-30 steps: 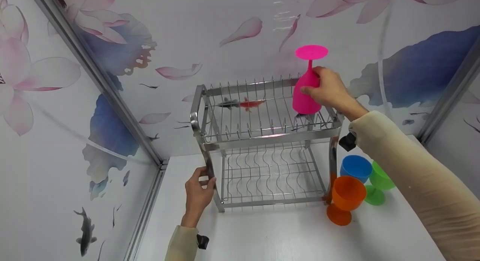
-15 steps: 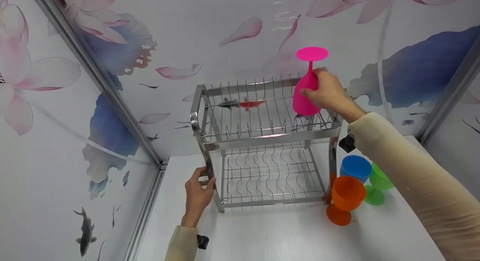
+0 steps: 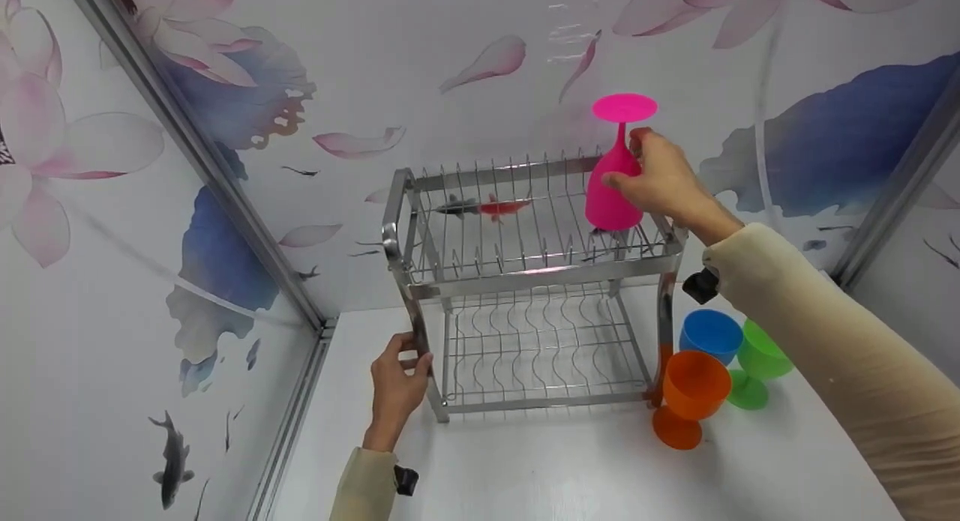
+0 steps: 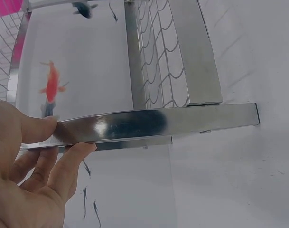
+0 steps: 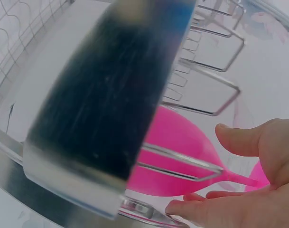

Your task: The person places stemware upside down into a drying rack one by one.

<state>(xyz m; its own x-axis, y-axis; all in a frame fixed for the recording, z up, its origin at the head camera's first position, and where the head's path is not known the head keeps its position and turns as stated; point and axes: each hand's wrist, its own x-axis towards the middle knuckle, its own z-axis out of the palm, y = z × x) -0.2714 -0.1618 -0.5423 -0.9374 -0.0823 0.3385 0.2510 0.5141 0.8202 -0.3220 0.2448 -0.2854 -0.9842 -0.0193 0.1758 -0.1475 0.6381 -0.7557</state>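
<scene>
A pink goblet point(image 3: 613, 195) stands upside down at the right end of the metal dish rack's point(image 3: 540, 276) upper tier, its foot uppermost. My right hand point(image 3: 664, 180) is beside the bowl and stem. In the right wrist view, the thumb point(image 5: 237, 140) is apart from the pink goblet point(image 5: 182, 137), and the fingers lie loosely on its other side, with their contact unclear. My left hand point(image 3: 399, 386) holds the rack's front left upright. The left wrist view shows the thumb and fingers on either side of this metal upright point(image 4: 196, 119).
A blue goblet point(image 3: 711, 333), an orange goblet point(image 3: 697, 386) and a green goblet point(image 3: 763, 356) stand on the white table point(image 3: 540, 468), right of the rack. Walls with printed flowers and fish enclose the back and sides. The lower wire tier point(image 3: 540, 348) sits below.
The pink goblet has lowered slightly onto the upper tier and stays there. My right hand's fingers have loosened and shifted slightly away from its stem. The left hand has held still.
</scene>
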